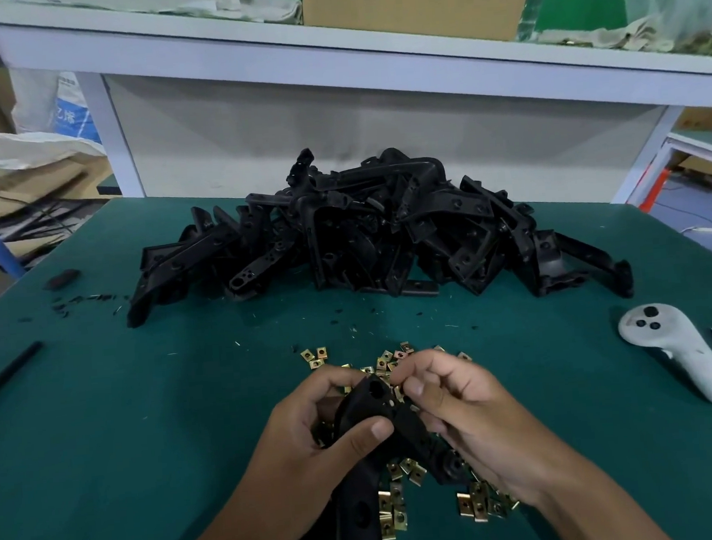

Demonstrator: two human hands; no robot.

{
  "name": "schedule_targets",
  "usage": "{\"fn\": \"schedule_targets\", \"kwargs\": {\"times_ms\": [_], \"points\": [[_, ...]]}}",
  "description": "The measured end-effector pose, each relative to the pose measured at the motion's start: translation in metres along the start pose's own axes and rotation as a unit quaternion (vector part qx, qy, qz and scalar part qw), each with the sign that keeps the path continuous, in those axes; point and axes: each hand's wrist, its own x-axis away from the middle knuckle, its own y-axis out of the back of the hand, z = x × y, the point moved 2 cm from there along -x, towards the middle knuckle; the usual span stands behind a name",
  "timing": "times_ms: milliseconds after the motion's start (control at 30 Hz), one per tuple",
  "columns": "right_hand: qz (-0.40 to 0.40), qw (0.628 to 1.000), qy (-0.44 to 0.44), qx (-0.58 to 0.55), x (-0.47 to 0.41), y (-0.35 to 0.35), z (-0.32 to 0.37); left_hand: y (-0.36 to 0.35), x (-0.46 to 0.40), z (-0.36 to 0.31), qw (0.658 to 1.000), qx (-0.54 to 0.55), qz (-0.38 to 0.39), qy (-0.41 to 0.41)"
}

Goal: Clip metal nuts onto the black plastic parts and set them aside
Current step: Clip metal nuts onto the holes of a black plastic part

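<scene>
I have a black plastic part gripped in my left hand, fingers and thumb curled round its upper end, above the scattered metal nuts on the green table. My right hand pinches at the part's edge; whether a nut sits between those fingertips, I cannot tell. I judge a nut is being clipped on; next it needs pushing fully home.

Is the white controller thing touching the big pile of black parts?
Apart. In the head view, a strip of bare green table shows plainly between the white controller and the nearest edge of the pile of black parts.
</scene>
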Motion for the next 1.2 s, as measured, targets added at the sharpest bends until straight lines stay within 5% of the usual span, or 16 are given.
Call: {"fn": "schedule_targets", "kwargs": {"times_ms": [300, 567, 1200], "points": [[0.009, 1.0, 0.014, -0.005, 0.0, -0.004, 0.001, 0.0, 0.0, -0.002, 1.0, -0.022, 0.012, -0.008], [-0.077, 0.997, -0.007, -0.012, -0.002, 0.001, -0.002, 0.0, 0.001, -0.002, 1.0, -0.012, 0.002, -0.012], [-0.051, 0.997, 0.019, 0.062, 0.002, -0.001, 0.008, -0.001, 0.001, -0.005, 0.999, -0.019, 0.019, -0.017]]}}
